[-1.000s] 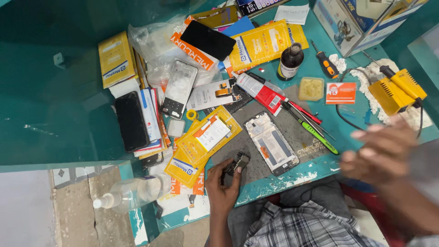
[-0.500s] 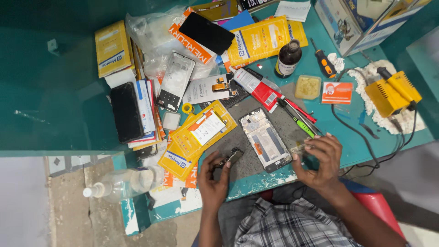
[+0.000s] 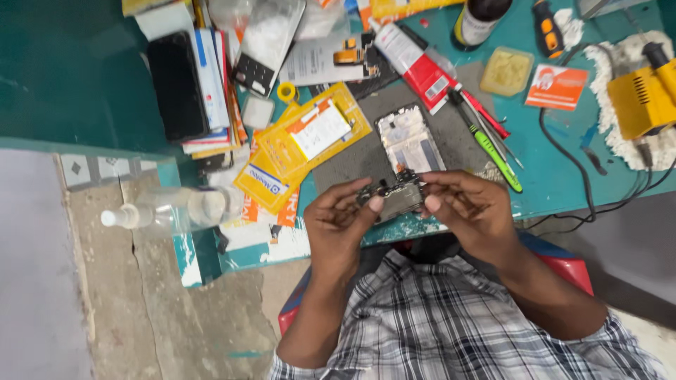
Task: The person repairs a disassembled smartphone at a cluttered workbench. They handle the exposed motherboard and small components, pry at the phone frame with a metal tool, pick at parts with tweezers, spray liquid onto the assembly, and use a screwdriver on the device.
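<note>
Far left of the hands, a clear spray bottle [image 3: 165, 210] lies on its side. The left hand [image 3: 339, 224] is closed on the left end of a small dark circuit board [image 3: 394, 197], thumb on top. The right hand [image 3: 470, 211] pinches the board's right end between thumb and fingers. The board is held above the near edge of the teal bench [image 3: 563, 176]. Just beyond the hands, an opened phone frame [image 3: 408, 139] lies on a grey mat [image 3: 366, 158]. Right of it lies a green tool [image 3: 496, 156]; farther right sits a yellow device [image 3: 644, 98].
</note>
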`<state>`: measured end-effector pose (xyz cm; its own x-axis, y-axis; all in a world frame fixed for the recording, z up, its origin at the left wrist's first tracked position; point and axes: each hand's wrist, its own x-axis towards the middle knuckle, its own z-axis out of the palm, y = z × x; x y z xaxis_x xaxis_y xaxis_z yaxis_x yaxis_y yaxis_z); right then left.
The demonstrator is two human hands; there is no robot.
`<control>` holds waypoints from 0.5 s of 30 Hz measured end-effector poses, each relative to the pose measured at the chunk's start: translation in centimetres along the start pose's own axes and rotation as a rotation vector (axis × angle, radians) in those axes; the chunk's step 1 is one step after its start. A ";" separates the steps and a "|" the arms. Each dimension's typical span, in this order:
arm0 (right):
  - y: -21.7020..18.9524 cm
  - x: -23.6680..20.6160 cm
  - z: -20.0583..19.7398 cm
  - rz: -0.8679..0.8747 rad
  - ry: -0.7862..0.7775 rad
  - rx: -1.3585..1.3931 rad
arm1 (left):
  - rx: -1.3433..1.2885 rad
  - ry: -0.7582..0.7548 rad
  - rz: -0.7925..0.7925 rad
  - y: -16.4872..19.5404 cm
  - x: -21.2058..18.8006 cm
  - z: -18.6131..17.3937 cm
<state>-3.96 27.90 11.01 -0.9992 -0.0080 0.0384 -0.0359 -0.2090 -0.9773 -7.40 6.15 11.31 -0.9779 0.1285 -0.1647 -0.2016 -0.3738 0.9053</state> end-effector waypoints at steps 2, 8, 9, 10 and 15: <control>0.3 0.1 0.3 0.057 0.035 0.058 | 0.002 -0.020 -0.009 0.4 0.0 0.3; 0.9 -0.1 0.1 0.083 0.102 0.031 | 0.068 -0.038 -0.049 0.5 -0.1 -0.7; 0.7 -0.1 -0.4 0.070 0.119 -0.006 | 0.130 -0.021 -0.044 0.3 -0.2 -1.2; 0.5 -0.1 -0.8 0.052 0.138 -0.045 | 0.217 0.032 0.010 0.1 -0.1 -1.7; 0.5 0.1 -1.8 -0.197 0.263 -0.788 | 0.482 0.201 0.231 -1.4 1.2 -4.3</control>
<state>-4.12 29.56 10.13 -0.9412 0.2052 0.2684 -0.1122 0.5594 -0.8212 -8.48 2.86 8.19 -0.9944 -0.1016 0.0303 0.0206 0.0956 0.9952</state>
